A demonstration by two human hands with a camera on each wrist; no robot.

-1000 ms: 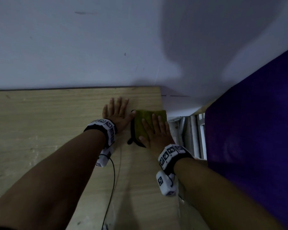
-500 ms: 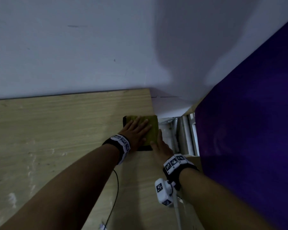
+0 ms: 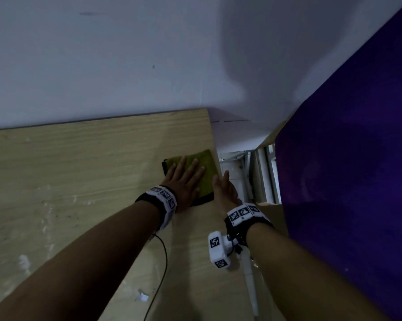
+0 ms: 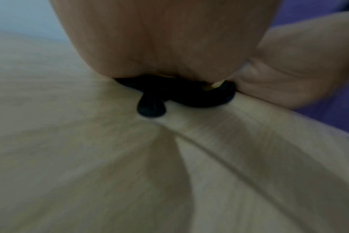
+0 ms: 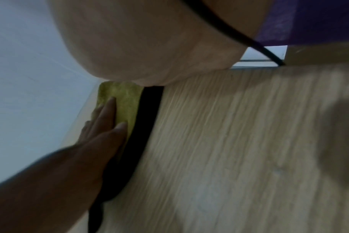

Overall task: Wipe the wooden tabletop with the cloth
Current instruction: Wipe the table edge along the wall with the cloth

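Left hand (image 3: 183, 181) is being pressed flat, fingers straight and spread, on the green cloth (image 3: 204, 172) near the right edge of the wooden tabletop (image 3: 79, 181) in the head view. Right hand (image 3: 225, 188) is being rested beside the cloth at the table edge, fingers extended, nothing held. Left wrist view: the cloth's black border (image 4: 179, 93) is being pinned under the palm. Right wrist view: straight fingers (image 5: 108, 110) are being laid on the cloth.
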